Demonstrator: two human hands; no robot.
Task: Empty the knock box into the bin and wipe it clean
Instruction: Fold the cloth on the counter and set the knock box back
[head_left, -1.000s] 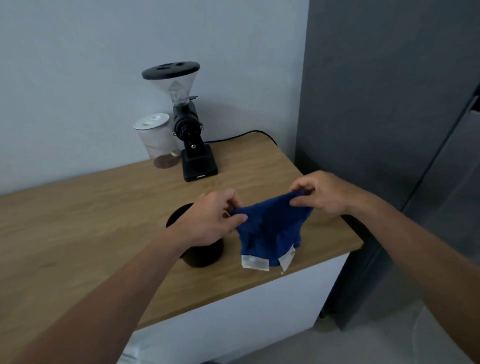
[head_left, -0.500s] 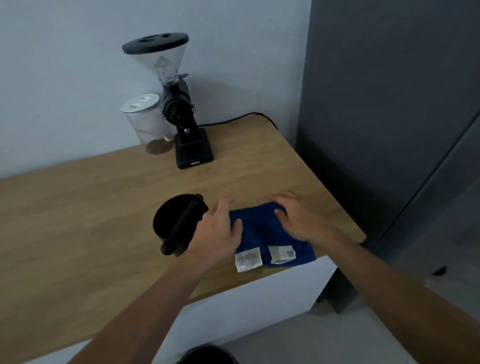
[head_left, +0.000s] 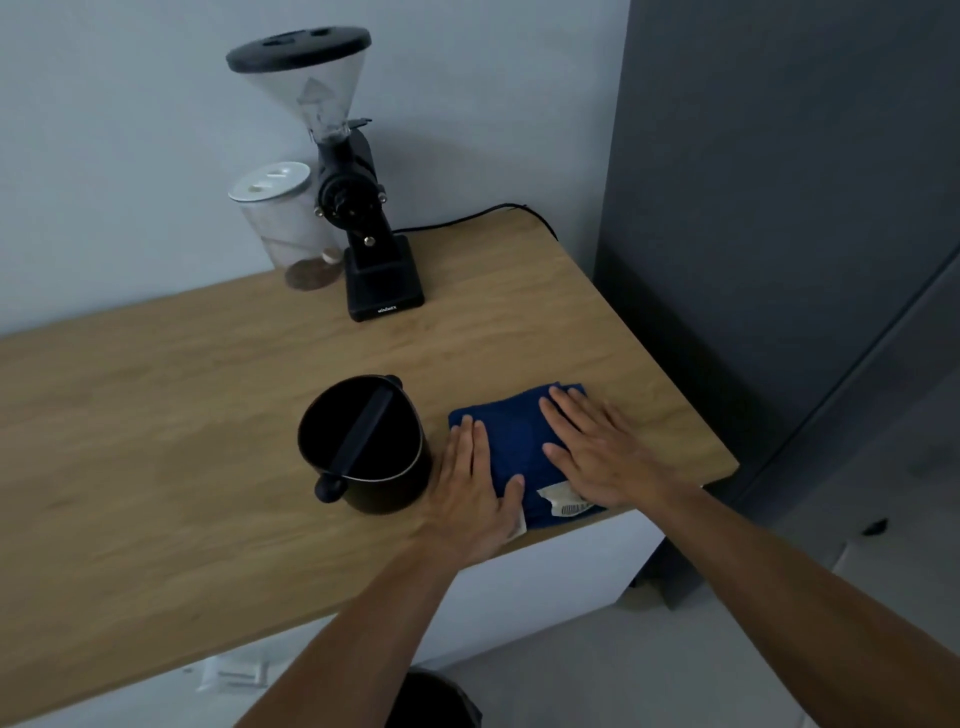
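Your left hand (head_left: 470, 488) and right hand (head_left: 597, 457) lie flat, fingers spread, grip closed on nothing, pressing the folded blue cloth (head_left: 519, 441) onto the tabletop (head_left: 182, 441). The knock box (head_left: 363, 447) stands upright just beside it.

One black knock box (head_left: 363, 447), one blue cloth (head_left: 519, 441), one coffee grinder (head_left: 358, 208), one clear lidded jar (head_left: 283, 223), two hands, left (head_left: 467, 499) and right (head_left: 602, 457), one wooden counter (head_left: 182, 441).

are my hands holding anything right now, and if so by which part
Nothing is gripped. Both hands lie flat and open on the folded blue cloth: the left hand on its left edge beside the knock box, the right hand across its right half.
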